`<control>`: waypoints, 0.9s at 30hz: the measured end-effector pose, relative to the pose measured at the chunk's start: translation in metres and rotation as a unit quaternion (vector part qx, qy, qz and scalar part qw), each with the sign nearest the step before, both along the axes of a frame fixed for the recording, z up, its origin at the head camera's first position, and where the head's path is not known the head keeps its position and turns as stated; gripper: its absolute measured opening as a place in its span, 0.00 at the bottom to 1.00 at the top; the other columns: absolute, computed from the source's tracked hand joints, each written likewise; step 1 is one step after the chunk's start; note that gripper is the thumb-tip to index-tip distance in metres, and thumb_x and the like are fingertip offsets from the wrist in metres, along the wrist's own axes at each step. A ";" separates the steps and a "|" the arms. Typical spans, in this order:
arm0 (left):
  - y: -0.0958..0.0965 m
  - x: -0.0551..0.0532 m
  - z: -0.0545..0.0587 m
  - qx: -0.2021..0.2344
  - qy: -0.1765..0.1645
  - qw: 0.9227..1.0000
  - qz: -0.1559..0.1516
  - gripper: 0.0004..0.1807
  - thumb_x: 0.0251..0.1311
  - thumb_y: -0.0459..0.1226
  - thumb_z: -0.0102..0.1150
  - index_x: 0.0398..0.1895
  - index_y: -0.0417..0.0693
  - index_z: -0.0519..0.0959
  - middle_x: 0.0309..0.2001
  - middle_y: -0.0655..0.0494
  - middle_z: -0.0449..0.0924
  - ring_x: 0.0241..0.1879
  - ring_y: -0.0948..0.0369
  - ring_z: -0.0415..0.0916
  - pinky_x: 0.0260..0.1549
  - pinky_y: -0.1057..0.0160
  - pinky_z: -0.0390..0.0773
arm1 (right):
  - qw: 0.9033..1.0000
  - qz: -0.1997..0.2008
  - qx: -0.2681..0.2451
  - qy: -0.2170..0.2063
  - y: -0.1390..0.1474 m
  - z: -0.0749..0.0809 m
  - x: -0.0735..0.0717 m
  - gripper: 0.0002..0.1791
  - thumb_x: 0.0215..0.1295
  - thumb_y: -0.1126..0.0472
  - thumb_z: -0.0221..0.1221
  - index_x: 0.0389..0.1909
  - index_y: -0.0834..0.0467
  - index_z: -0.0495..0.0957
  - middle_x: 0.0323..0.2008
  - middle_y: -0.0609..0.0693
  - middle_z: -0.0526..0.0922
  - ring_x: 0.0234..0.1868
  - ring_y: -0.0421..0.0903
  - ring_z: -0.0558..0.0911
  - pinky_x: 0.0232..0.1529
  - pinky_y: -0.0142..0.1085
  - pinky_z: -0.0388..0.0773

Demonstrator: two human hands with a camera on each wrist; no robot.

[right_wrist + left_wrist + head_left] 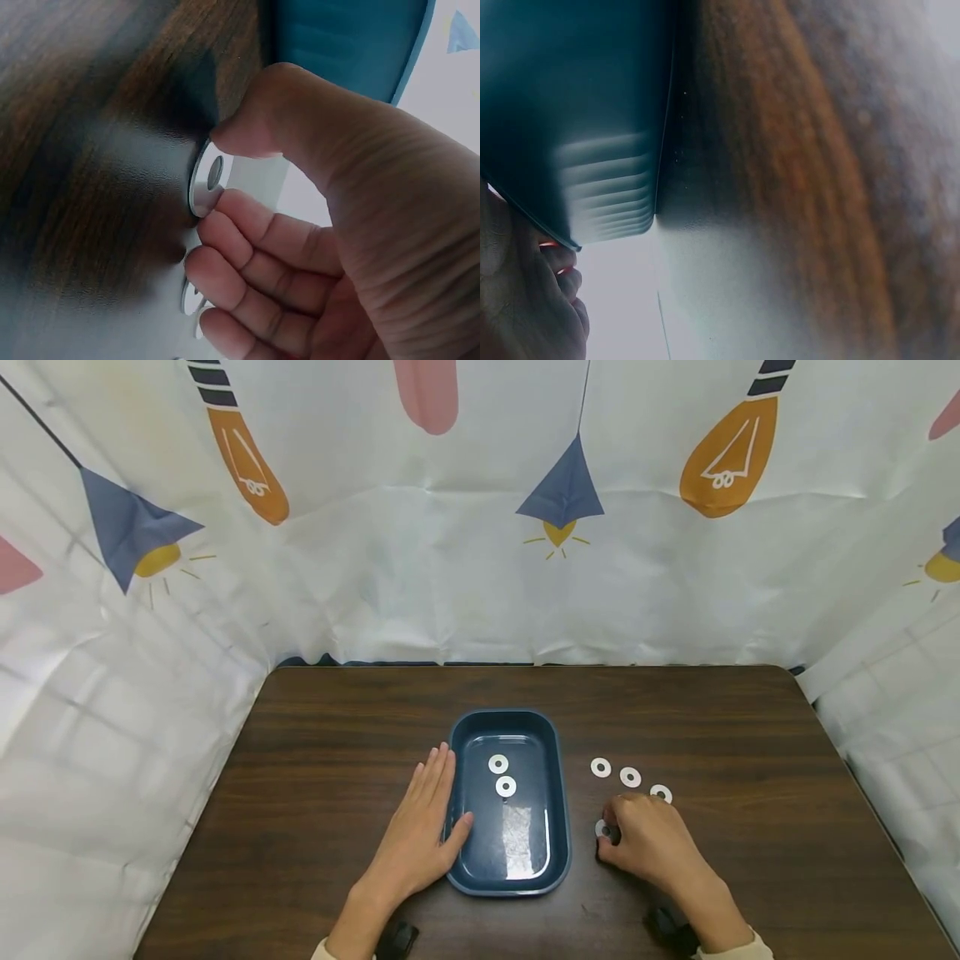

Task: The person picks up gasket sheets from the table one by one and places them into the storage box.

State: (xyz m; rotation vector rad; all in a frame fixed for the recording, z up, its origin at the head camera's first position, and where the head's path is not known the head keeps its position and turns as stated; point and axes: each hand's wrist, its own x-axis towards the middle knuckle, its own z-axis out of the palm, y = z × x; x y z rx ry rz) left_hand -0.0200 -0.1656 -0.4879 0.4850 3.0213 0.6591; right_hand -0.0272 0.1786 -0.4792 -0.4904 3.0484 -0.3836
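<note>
Washers point(499, 788) lay in two groups: a close pair in the far half of the tray point(478, 860), and three in a slanting row on the surface point(337, 718), to the tray's right. The nearest of that row was partly hidden by the right hand point(648, 837). Its thumb and index finger were clamped on the opposite edges of another washer point(201, 180), down at the surface just beside the tray. The left hand point(420, 827) rested along the tray's left rim, fingers straight and nearly together, thumb spread over the edge.
</note>
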 end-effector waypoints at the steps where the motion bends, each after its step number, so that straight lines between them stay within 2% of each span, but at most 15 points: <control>1: 0.000 0.000 0.000 0.001 0.000 1.000 0.000 0.50 0.73 0.53 0.57 0.88 0.50 0.42 0.89 0.55 0.37 0.89 0.57 0.35 0.85 0.42 0.52 | 1.000 0.007 0.005 0.016 0.000 -0.001 0.000 0.15 0.44 0.54 0.74 0.19 0.47 0.74 0.20 0.39 0.72 0.22 0.38 0.67 0.23 0.33 0.64; 5: 0.001 0.000 0.000 0.001 0.000 1.000 0.000 0.50 0.73 0.53 0.58 0.88 0.49 0.43 0.89 0.54 0.39 0.89 0.57 0.35 0.85 0.42 0.52 | 0.998 0.025 0.015 0.054 0.001 -0.004 0.002 0.14 0.44 0.54 0.74 0.21 0.47 0.76 0.22 0.39 0.73 0.23 0.37 0.68 0.25 0.33 0.66; 12: 0.001 0.000 0.000 0.000 -0.001 1.000 0.001 0.50 0.73 0.54 0.57 0.88 0.50 0.42 0.89 0.58 0.34 0.89 0.57 0.34 0.85 0.42 0.52 | 0.998 0.038 0.013 0.055 0.003 -0.005 0.004 0.12 0.45 0.54 0.75 0.26 0.48 0.80 0.24 0.40 0.76 0.26 0.38 0.72 0.28 0.35 0.71; 20: 0.000 0.001 0.001 0.000 -0.003 1.000 0.003 0.51 0.72 0.54 0.59 0.88 0.49 0.43 0.89 0.53 0.39 0.89 0.56 0.35 0.85 0.42 0.51 | 0.997 0.044 0.000 0.065 0.003 -0.008 0.004 0.12 0.44 0.54 0.75 0.28 0.47 0.81 0.26 0.39 0.77 0.27 0.37 0.74 0.29 0.34 0.74; 27: 0.000 0.001 0.001 0.000 -0.001 1.000 0.002 0.50 0.73 0.55 0.57 0.88 0.49 0.43 0.89 0.60 0.33 0.89 0.57 0.35 0.85 0.43 0.51 | 0.997 0.045 -0.003 0.066 0.004 -0.010 0.004 0.11 0.45 0.53 0.74 0.28 0.46 0.81 0.28 0.37 0.78 0.29 0.36 0.75 0.30 0.33 0.75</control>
